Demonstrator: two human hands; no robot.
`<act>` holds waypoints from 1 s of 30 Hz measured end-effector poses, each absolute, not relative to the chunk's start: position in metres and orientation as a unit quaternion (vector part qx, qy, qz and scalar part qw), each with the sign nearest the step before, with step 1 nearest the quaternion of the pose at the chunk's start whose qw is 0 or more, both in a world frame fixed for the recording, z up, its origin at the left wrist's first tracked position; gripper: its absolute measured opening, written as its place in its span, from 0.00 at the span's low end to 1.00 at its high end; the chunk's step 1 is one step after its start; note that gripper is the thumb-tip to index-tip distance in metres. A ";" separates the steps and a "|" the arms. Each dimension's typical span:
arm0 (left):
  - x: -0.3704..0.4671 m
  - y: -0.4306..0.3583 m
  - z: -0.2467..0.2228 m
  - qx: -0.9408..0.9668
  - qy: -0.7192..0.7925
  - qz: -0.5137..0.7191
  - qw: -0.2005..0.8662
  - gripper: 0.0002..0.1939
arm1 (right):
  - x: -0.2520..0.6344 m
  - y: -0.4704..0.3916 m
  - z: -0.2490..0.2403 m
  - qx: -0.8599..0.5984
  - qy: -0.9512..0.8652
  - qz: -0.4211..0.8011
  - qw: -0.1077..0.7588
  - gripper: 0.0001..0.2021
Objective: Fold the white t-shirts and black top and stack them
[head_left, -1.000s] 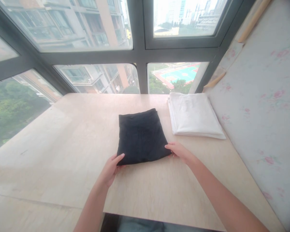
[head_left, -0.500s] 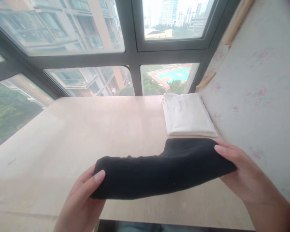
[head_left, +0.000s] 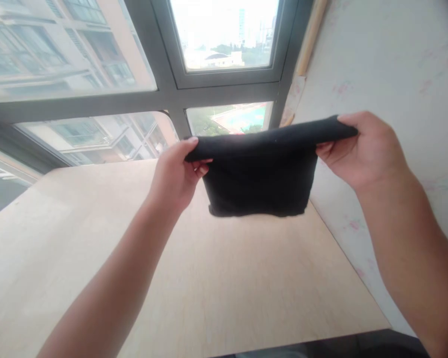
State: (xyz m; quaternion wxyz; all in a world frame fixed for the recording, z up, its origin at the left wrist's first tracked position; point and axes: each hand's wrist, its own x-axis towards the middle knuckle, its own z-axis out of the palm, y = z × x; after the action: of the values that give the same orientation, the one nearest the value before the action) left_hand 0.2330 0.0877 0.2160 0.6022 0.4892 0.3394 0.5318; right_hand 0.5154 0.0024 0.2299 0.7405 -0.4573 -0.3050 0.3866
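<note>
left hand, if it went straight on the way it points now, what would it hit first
The folded black garment, whose left end the left hand grips. Past that, the line seems to lead to the lower window pane or the grey frame, though depth is unclear.

A dark gray window frame (head_left: 168, 99) is spanning the far side. Left of the frame's thick upright, an apartment building (head_left: 70, 49) is filling the panes. Right of that upright, a hazy tower (head_left: 242, 25) is rising through the upper pane, and a turquoise sports court (head_left: 244, 119) is showing through the lower one. Right of the frame, a wall (head_left: 377, 74) is wearing faded pink-flowered paper, a wooden strip (head_left: 311, 37) is running alongside the frame, and a pale wood-grain counter (head_left: 227, 288) is stretching below it.
</note>
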 end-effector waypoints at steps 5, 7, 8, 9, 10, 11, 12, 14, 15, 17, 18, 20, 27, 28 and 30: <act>0.272 0.135 0.240 0.561 0.269 0.534 0.573 0.09 | 0.549 0.036 0.268 -0.439 -0.326 0.330 0.769 0.13; 0.282 0.142 0.222 0.579 0.265 0.519 0.571 0.12 | 0.560 0.043 0.253 -0.448 -0.302 0.310 0.782 0.11; 0.286 0.144 0.205 0.587 0.274 0.507 0.569 0.14 | 0.565 0.045 0.236 -0.464 -0.280 0.302 0.784 0.09; 0.290 0.144 0.182 0.594 0.292 0.488 0.570 0.16 | 0.569 0.045 0.213 -0.484 -0.255 0.294 0.784 0.07; 0.294 0.143 0.156 0.597 0.323 0.462 0.570 0.17 | 0.573 0.045 0.185 -0.517 -0.226 0.288 0.773 0.06; 0.298 0.140 0.128 0.606 0.373 0.412 0.569 0.18 | 0.576 0.042 0.154 -0.540 -0.208 0.284 0.764 0.05; 0.301 0.136 0.100 0.613 0.436 0.348 0.560 0.18 | 0.579 0.039 0.121 -0.564 -0.191 0.287 0.750 0.04; 0.305 0.126 0.047 0.609 0.491 0.293 0.549 0.18 | 0.582 0.028 0.057 -0.679 -0.156 0.326 0.640 0.04; 0.306 0.121 0.026 0.607 0.510 0.274 0.544 0.19 | 0.583 0.022 0.030 -0.698 -0.146 0.339 0.614 0.04; 0.306 0.112 -0.004 0.605 0.531 0.258 0.534 0.19 | 0.584 0.011 -0.011 -0.723 -0.137 0.352 0.579 0.06; 0.306 0.110 -0.012 0.606 0.536 0.254 0.530 0.19 | 0.584 0.007 -0.024 -0.727 -0.137 0.352 0.574 0.06; 0.304 0.108 -0.018 0.610 0.539 0.252 0.524 0.17 | 0.585 0.003 -0.039 -0.735 -0.142 0.344 0.567 0.07; 0.303 0.110 -0.005 0.626 0.531 0.252 0.513 0.17 | 0.583 0.007 -0.046 -0.749 -0.146 0.292 0.576 0.10; 0.304 0.109 -0.005 0.628 0.529 0.252 0.512 0.16 | 0.582 0.006 -0.048 -0.749 -0.147 0.289 0.578 0.10; 0.304 0.108 -0.005 0.631 0.527 0.249 0.511 0.16 | 0.583 0.004 -0.050 -0.746 -0.149 0.289 0.582 0.11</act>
State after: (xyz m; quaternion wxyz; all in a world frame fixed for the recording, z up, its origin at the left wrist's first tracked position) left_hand 0.3043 0.1076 -0.0046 0.5115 0.6310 0.5274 0.2493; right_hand 0.5828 0.0044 -0.0499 0.5819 -0.7456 -0.1487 0.2887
